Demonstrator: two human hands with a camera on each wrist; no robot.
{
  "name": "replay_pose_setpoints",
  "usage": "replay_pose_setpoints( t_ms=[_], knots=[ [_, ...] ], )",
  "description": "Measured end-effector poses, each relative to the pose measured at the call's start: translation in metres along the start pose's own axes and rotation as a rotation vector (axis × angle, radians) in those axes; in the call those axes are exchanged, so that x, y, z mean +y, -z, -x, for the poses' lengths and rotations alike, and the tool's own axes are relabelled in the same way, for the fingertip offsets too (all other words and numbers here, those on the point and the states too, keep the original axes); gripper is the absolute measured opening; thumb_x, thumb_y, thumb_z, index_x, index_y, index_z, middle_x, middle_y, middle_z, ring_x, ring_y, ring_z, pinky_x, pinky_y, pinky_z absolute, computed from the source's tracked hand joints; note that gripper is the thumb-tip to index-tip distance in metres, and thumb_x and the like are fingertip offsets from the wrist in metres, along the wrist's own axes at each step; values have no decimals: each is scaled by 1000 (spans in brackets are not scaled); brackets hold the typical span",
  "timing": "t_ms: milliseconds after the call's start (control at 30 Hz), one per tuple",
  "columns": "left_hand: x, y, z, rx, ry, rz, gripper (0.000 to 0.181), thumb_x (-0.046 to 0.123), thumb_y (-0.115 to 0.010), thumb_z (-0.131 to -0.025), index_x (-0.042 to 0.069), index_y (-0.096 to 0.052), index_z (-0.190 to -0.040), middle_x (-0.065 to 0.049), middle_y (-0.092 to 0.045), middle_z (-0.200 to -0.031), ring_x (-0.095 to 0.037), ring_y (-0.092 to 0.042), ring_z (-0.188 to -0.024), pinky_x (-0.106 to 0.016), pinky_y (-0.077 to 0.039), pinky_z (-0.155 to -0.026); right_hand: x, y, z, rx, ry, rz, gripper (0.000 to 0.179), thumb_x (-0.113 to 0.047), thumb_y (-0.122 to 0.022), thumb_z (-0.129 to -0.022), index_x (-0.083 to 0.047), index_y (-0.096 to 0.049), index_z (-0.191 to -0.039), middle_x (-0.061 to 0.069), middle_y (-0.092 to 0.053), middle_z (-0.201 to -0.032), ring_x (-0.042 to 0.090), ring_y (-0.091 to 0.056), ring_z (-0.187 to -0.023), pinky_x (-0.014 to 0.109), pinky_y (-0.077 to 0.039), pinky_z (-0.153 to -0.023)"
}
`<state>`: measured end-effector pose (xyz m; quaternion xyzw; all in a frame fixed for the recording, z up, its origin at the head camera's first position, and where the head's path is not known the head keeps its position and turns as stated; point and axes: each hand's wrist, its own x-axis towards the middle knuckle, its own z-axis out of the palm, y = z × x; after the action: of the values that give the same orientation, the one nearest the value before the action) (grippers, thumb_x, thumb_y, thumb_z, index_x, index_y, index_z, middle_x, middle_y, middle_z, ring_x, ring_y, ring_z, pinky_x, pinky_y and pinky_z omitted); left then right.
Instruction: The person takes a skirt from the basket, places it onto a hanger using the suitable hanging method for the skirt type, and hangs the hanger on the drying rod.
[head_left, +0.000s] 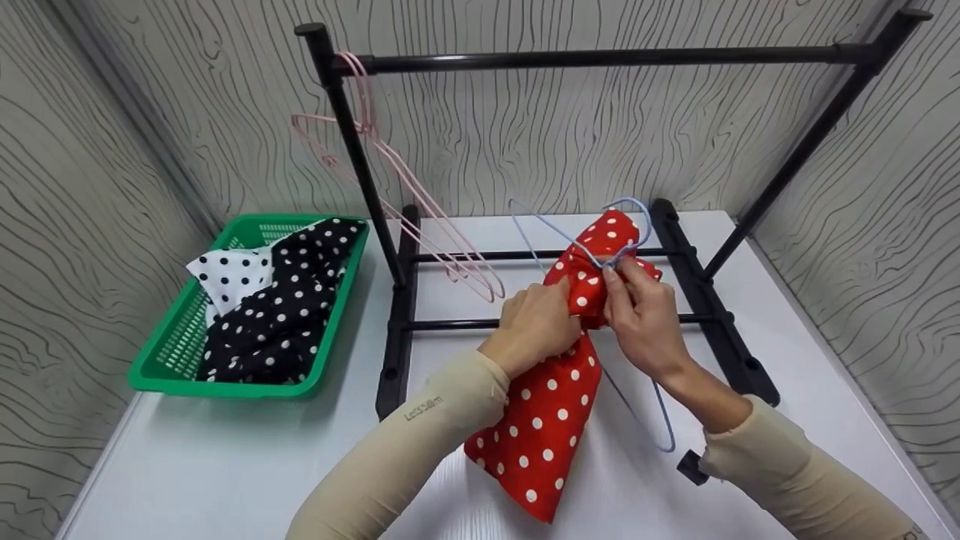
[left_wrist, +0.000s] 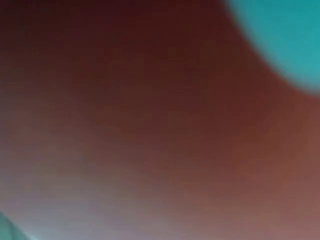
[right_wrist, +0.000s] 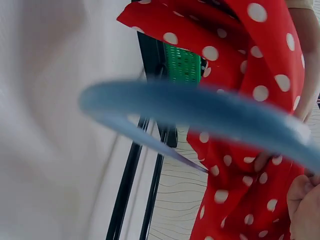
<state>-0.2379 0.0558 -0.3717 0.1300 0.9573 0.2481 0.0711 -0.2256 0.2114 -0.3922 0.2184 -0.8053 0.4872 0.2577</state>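
Note:
A red cloth with white dots (head_left: 544, 420) is bunched around a light-blue hanger (head_left: 555, 223), its lower end hanging down to a point in the head view. My left hand (head_left: 534, 322) grips the gathered cloth below the hanger's neck, its fingertips partly hidden in the folds. On the other side, my right hand (head_left: 649, 319) pinches the hanger's neck, just under the hook, against the cloth. In the right wrist view, the blue hanger (right_wrist: 190, 105) crosses close to the camera in front of the dotted cloth (right_wrist: 245, 200). The left wrist view is a dark blur.
A black rack (head_left: 600, 58) stands around the work, with pink hangers (head_left: 420, 187) on its left end. To the left, a green basket (head_left: 322, 367) holds a black dotted cloth (head_left: 262, 330) and a white dotted cloth (head_left: 238, 277). Patterned walls close in on the sides and back.

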Motion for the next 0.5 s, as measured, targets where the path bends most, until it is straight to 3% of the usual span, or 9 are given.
replay_pose_setpoints(
  t_ms=[267,500],
  knots=[
    [11,-13,-4,-3,-143,-83,35,35,-75,-91,21,-64,-121,2,-72,-94,-15,-68,-83,-33,-60,-79,-9,-5,-1,-57,93,40,21,-3,-55,-104,-4,-68,-121,-8,-54,-59,9,-52,-50,20,-43,-45],
    [12,-10,-9,14,-188,-47,55,33,-83,-86,24,-52,-132,4,-68,-118,-14,-66,-100,-36,-59,-89,-24,6,-11,25,25,22,24,2,-53,-103,3,-66,-123,4,-52,-56,19,-50,-45,19,-41,-43]
  ],
)
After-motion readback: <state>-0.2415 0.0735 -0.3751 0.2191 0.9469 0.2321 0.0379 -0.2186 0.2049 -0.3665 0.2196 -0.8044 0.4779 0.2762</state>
